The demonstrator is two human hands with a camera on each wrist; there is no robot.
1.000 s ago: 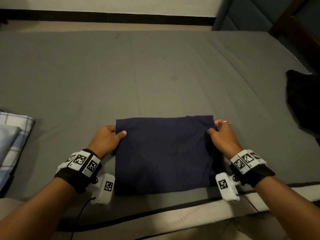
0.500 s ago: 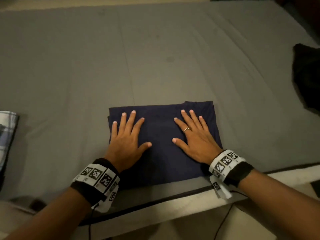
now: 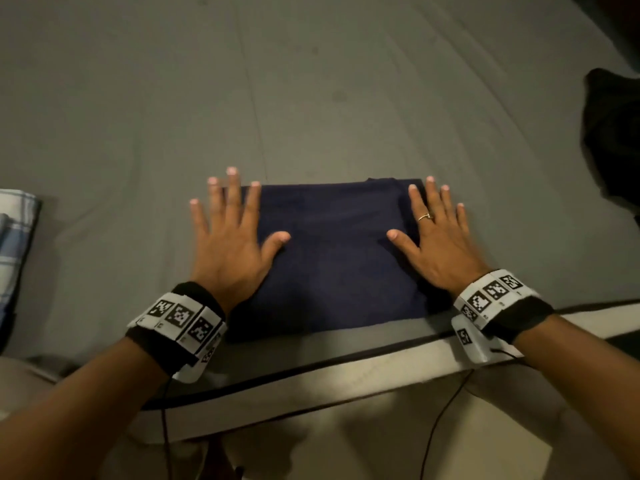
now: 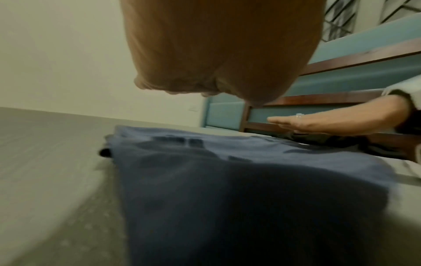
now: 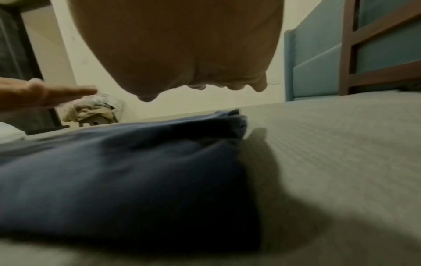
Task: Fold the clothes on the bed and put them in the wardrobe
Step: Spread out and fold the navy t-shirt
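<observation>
Item: folded navy garment [image 3: 339, 258], a flat rectangle lying on the grey bed sheet [image 3: 242, 98], centre of the head view and close to the mattress edge [image 3: 346, 368] that crosses the lower part of the frame. Left hand [image 3: 232, 244]: fingers straight and spread, grasping nothing, over the garment's left edge — thumb above the navy cloth, outer fingers above the sheet. Right hand [image 3: 436, 244]: likewise flat and splayed, grasping nothing, over the garment's right edge, a ring [image 3: 424, 217] on one finger. In the wrist views both hands appear slightly above the fabric rather than pressed into it; firm contact cannot be told. Both wrists carry black bands with white marker blocks [image 3: 180, 315]. Other stock: a dark garment [image 3: 613, 140], unfolded, at the right edge of the head view, well apart from the navy one; a blue-and-white checked cloth [image 3: 14, 237] at the left edge — partly cut off by the frame. Right wrist view: a teal padded headboard with a dark wooden frame [image 5: 318, 68] at upper right; a crumpled pale bundle [image 5: 95, 109] at centre left, beyond the bed.
</observation>
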